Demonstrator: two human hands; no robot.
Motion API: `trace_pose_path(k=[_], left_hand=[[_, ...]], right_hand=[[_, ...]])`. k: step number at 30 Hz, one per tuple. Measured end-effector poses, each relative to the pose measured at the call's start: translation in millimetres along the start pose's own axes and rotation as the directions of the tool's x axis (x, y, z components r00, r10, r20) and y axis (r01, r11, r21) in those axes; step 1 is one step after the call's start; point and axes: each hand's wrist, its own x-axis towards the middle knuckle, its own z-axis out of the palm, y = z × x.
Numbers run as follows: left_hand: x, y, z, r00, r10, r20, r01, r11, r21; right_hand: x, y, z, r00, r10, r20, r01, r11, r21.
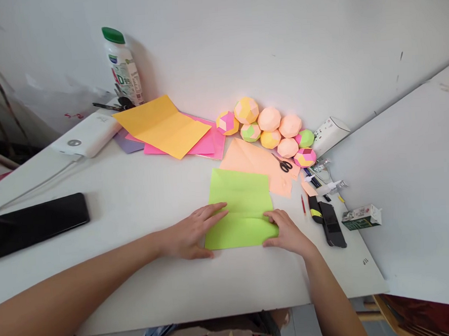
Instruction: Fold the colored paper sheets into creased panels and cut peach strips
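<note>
A bright green sheet of paper [241, 192] with creases across it lies on the white table in front of me. My left hand [190, 231] rests at its left edge, fingers spread, with the fingertips on the paper and the thumb near the lower left corner. At the right edge, my right hand [287, 232] curls its fingers and thumb around the paper, which bulges slightly there. Part of that edge is hidden by the hand. Beyond the green sheet, and partly under it, is a cut peach sheet of paper [242, 155] with small black scissors [284, 164] on it.
Several faceted paper balls [269, 119] sit along the wall. Orange paper [164, 126] tops a pink stack at the back left, near a white bottle [125, 67] and power bank [89, 135]. A black phone [38, 225] lies left; a cutter [315, 210] and small carton [362, 217] lie right.
</note>
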Motion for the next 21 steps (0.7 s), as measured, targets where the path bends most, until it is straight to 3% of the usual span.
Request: trace_pose_path(k=[4, 11, 14, 17, 21], left_hand=[[-0.5, 1.7, -1.6, 1.0, 0.014, -0.017, -0.014, 1.0, -0.011], [-1.0, 1.3, -0.5, 0.994, -0.013, -0.105, 0.005, 0.997, -0.077], [4.2, -1.0, 1.9, 0.972, 0.148, -0.184, -0.161, 0.985, -0.055], [10.4, 0.4, 4.5, 0.908, 0.374, -0.192, -0.374, 0.927, 0.034], [13.4, 7.5, 7.9, 0.868, 0.464, -0.177, -0.451, 0.886, 0.109]], right_hand=[[-1.3, 1.3, -2.2, 0.999, -0.009, -0.04, 0.01, 1.0, 0.029], [-33.0, 10.7, 12.3, 0.943, -0.196, -0.27, 0.281, 0.902, 0.327], [-48.5, 12.0, 27.4, 0.904, -0.235, -0.357, 0.352, 0.883, 0.31], [-58.9, 10.2, 39.8, 0.869, -0.288, -0.403, 0.398, 0.89, 0.222], [-71.1, 6.2, 44.0, 0.869, -0.374, -0.325, 0.432, 0.893, 0.128]])
